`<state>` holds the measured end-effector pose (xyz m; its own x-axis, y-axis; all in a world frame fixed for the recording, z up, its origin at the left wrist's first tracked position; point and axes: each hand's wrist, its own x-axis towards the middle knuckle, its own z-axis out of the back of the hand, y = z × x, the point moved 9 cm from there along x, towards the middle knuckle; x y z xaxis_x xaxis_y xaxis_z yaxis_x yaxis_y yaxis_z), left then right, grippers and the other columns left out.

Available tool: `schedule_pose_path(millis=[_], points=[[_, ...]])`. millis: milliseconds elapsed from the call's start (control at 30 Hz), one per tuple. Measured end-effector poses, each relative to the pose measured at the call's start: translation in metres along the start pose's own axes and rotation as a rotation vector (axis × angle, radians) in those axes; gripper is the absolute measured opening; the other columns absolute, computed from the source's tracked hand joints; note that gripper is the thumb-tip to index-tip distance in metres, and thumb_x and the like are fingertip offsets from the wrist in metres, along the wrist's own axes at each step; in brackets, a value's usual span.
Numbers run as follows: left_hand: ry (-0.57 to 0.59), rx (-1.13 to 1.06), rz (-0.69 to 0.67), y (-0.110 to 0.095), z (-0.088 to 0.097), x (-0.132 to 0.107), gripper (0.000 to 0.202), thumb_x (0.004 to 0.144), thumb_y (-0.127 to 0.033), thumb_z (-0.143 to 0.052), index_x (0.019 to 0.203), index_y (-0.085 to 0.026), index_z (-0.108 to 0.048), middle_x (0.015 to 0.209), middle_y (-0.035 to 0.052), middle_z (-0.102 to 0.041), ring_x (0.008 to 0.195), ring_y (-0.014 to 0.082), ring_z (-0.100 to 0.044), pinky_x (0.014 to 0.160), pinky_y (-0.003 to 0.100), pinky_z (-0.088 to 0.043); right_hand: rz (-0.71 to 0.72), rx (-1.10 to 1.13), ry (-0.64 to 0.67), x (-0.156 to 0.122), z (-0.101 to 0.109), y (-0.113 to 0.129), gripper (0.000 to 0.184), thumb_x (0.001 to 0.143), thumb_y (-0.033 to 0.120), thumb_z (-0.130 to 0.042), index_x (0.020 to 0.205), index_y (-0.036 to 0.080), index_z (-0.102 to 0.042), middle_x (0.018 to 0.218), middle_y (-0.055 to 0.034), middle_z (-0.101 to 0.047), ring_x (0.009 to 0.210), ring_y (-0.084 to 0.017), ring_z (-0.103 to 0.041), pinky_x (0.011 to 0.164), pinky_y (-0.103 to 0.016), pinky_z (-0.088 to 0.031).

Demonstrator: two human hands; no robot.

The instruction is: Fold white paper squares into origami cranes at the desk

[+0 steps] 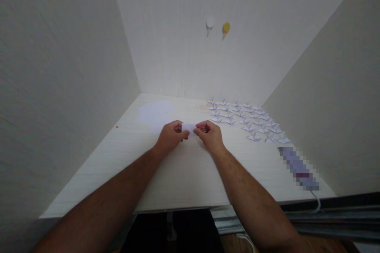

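- Step in hand, as judged: a fold is being worked into the small white paper, held just above the desk at frame centre.
- Left hand: fingers curled narrow, pinching the paper's left edge.
- Right hand: fingers curled narrow, pinching the right edge.
- Next move calls for, as judged: edges kept aligned and firm fingertip pressure along the crease line.
- Count, folded paper figures: in rows, right of centre. There are roughly two to three dozen, too small to count exactly.
- Count, wall pegs: two, white peg and yellow peg, top centre.
- Count, pale sheet: one, above and left of the hands.
- Count, blurred object: one, lower right.
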<state>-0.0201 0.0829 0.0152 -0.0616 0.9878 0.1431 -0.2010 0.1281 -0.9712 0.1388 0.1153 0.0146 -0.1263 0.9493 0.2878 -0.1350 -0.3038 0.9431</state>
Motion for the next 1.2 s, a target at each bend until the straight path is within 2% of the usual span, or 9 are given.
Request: schedule_pose_path(millis=[233,500,700,800,900,1033,1200], points=[[-0.025,0.033,0.053,0.003,0.001,-0.002,0.020,0.073,-0.034,-0.065,0.072,-0.014,-0.063,0.060,0.0036,-0.067,0.051,0.0137,-0.061,0.049,0.023,-0.045,0.108,-0.131,-0.019,-0.004,0.000,0.011,0.018,0.071,0.028,-0.068,0.085,0.018,-0.071,0.072,-0.0024,-0.069,0.063,-0.014,-0.062,0.060,-0.026,-0.050],[0.028,-0.151,0.068,0.006,-0.004,0.000,0.027,0.068,-0.038,-0.071,0.075,-0.013,-0.066,0.070,0.0047,-0.070,0.063,0.0150,-0.064,0.062,0.026,-0.052,0.132,-0.171,0.000,-0.004,-0.001,0.010,0.022,0.073,0.032,-0.069,0.090,0.020,-0.073,0.077,-0.0035,-0.071,0.066,-0.015,-0.062,0.060,-0.026,-0.049],[0.003,-0.040,0.031,-0.002,-0.002,-0.002,0.026,0.069,-0.040,-0.070,0.065,-0.015,-0.065,0.058,-0.0002,-0.062,0.055,0.0117,-0.056,0.055,0.023,-0.044,0.301,-0.350,0.040,-0.010,-0.007,0.027,0.018,0.080,0.034,-0.063,0.090,0.024,-0.074,0.082,-0.0041,-0.070,0.072,-0.016,-0.061,0.070,-0.029,-0.050],[-0.008,0.012,0.033,-0.001,0.001,-0.001,0.026,0.071,-0.040,-0.068,0.062,-0.016,-0.064,0.051,-0.0024,-0.056,0.049,0.0098,-0.049,0.050,0.021,-0.038,0.321,-0.269,0.031,-0.011,-0.007,0.030,0.019,0.081,0.035,-0.063,0.092,0.025,-0.073,0.087,-0.0044,-0.070,0.073,-0.016,-0.062,0.068,-0.028,-0.050],[0.002,-0.010,0.040,0.002,0.000,-0.001,0.026,0.070,-0.040,-0.069,0.063,-0.015,-0.064,0.049,-0.0029,-0.054,0.047,0.0092,-0.047,0.047,0.021,-0.036,0.264,-0.104,-0.003,-0.010,-0.005,0.026,0.016,0.077,0.034,-0.066,0.086,0.022,-0.072,0.084,-0.0039,-0.070,0.067,-0.014,-0.060,0.061,-0.026,-0.049],[-0.011,-0.069,0.056,0.004,-0.001,-0.001,0.021,0.067,-0.035,-0.070,0.067,-0.015,-0.064,0.051,-0.0023,-0.057,0.046,0.0096,-0.048,0.046,0.021,-0.036,0.083,0.003,0.007,-0.007,-0.006,0.010,0.016,0.074,0.033,-0.067,0.080,0.019,-0.070,0.063,-0.0001,-0.064,0.052,-0.011,-0.053,0.050,-0.023,-0.043],[-0.036,-0.079,0.050,0.000,0.003,-0.001,0.016,0.070,-0.030,-0.063,0.066,-0.014,-0.065,0.051,0.0001,-0.059,0.046,0.0105,-0.049,0.047,0.023,-0.038,0.024,0.023,0.024,-0.007,-0.005,0.008,0.016,0.072,0.033,-0.068,0.077,0.018,-0.068,0.062,0.0005,-0.063,0.052,-0.011,-0.055,0.051,-0.023,-0.044]])
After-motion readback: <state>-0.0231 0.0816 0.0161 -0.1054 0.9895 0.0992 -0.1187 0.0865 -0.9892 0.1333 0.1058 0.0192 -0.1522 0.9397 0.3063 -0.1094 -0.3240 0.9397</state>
